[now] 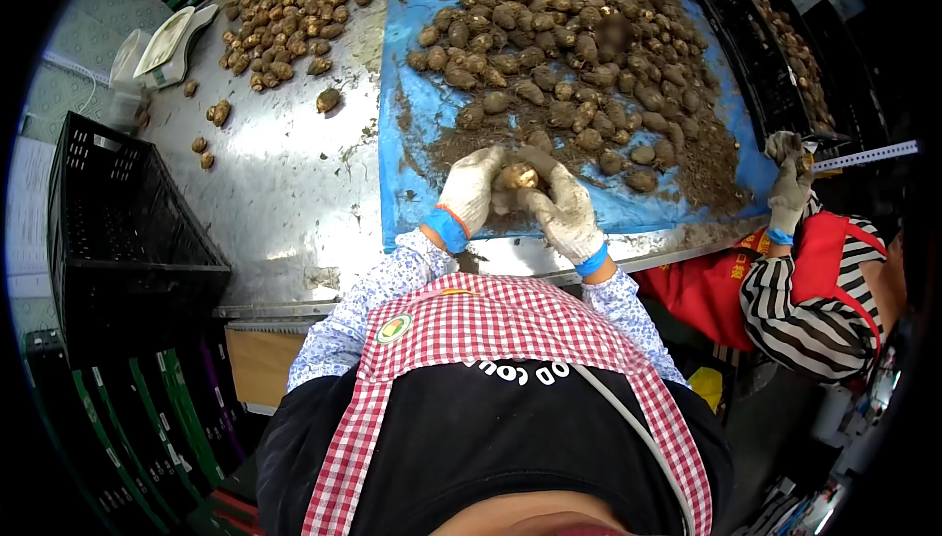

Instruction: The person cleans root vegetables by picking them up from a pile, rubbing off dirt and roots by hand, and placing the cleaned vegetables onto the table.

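On my black shirt (471,433), at the near side, I can read the white letters "OD COU"; my checked apron (510,312) covers the rest. The round badge (394,329) on this apron has print too small for me. To the right, the yellow characters (743,263) on another person's red apron (692,291) I cannot read surely. The left paper (29,207) is also unreadable.

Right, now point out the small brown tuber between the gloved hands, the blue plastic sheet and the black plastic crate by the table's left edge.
Small brown tuber (522,178), head view: its pale patch.
Blue plastic sheet (402,207), head view: bare left margin.
Black plastic crate (137,293), head view: near outer wall.
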Motion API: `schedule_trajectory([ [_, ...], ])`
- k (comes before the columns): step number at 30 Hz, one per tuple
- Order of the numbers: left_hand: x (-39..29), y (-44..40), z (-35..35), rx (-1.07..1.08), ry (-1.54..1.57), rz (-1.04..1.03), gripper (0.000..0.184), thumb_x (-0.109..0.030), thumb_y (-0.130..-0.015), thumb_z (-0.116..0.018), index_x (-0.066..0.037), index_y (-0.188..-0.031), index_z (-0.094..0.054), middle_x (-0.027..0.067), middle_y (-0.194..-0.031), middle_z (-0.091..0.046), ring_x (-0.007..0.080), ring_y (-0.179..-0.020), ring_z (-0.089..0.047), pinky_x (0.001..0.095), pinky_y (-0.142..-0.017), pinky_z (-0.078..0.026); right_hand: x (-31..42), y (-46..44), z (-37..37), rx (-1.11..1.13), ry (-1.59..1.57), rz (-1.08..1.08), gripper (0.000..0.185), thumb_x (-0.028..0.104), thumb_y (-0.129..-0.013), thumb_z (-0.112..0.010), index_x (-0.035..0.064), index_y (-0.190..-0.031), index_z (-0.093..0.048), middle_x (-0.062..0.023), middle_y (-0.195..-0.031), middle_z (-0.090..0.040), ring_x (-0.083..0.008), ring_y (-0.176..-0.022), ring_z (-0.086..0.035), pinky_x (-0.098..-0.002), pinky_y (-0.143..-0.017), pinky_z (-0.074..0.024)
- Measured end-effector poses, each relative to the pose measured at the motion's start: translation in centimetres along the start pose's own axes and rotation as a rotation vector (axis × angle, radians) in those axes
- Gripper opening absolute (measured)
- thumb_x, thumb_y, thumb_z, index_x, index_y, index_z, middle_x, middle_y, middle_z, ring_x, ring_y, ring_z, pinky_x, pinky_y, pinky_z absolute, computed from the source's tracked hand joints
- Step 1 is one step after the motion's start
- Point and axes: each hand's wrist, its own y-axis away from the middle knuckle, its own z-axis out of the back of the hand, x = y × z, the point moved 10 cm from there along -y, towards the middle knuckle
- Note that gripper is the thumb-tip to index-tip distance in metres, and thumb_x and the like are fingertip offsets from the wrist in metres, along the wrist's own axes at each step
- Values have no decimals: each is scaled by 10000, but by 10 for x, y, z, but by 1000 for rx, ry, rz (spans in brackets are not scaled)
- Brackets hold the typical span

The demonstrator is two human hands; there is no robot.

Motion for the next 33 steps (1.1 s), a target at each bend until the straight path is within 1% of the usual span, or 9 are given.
schedule_trajectory([
  [8,-20,18,-23,136,-316,-177,367,-267,-980,-544,19,-1210,-543,99,-873,-673,133,-604,-611,249,-553,-514,-8,3,9,-62,249,70,472,148,-883,-623,71,-1337,-516,-180,-1238,-588,-325,-1137,-572,-383,-943,-475],
  [16,-8,30,-49,385,156,-68,264,-254,-995,-543,-54,-1162,-504,37,-872,-592,82,-604,-492,244,-537,-436,32,-10,15,-170,385,195,249,194,-883,-614,72,-1094,-664,-141,-1082,-634,-313,-1022,-594,-408,-864,-490],
  [21,-26,34,-37,126,-477,-290,320,-254,-952,-605,-54,-1190,-533,60,-978,-601,102,-729,-543,256,-620,-468,-45,-20,13,-181,-358,-339,314,295,-986,-506,11,-994,-638,-67,-805,-644,-133,-656,-591,-274,-546,-485],
  [24,-52,40,-38,36,-626,-525,329,-172,-935,-595,-34,-1231,-556,89,-1024,-640,137,-875,-598,268,-754,-509,-84,-13,26,-222,-253,-395,331,328,-988,-520,20,-981,-643,-48,-799,-626,-98,-625,-574,-247,-500,-468],
  [25,-51,38,-33,10,-603,-490,337,-162,-928,-595,-34,-1237,-556,97,-1002,-652,157,-880,-612,288,-767,-515,-88,-3,24,-158,-231,-472,376,384,-981,-529,24,-1016,-634,-50,-832,-647,-103,-629,-585,-254,-500,-482],
  [28,-42,28,-13,-81,-478,-442,253,-176,-952,-553,-34,-1145,-634,108,-1025,-681,194,-900,-646,317,-760,-519,-48,0,10,-23,-289,-60,412,424,-977,-523,31,-1057,-618,-66,-868,-665,-142,-696,-630,-262,-572,-517],
  [30,-50,33,-21,-111,-699,-527,237,-184,-958,-538,-34,-1099,-655,127,-1029,-684,224,-913,-659,317,-778,-518,-38,-4,-9,-83,-402,-168,443,438,-946,-560,24,-1102,-596,-126,-921,-680,-218,-813,-665,-313,-685,-536],
  [32,-41,24,-16,-137,-807,-406,237,-172,-962,-519,-29,-1098,-651,148,-1013,-676,266,-921,-662,326,-784,-516,-29,-7,3,-49,235,-226,466,420,-902,-619,4,-1110,-584,-186,-938,-671,-285,-906,-662,-357,-780,-521],
  [33,-42,24,-20,-107,-872,-434,229,-136,-948,-507,-25,-1088,-652,158,-987,-652,304,-900,-650,349,-767,-518,-28,-7,4,-34,203,-237,483,415,-887,-631,-8,-1114,-575,-207,-941,-665,-312,-916,-656,-378,-786,-517],
])
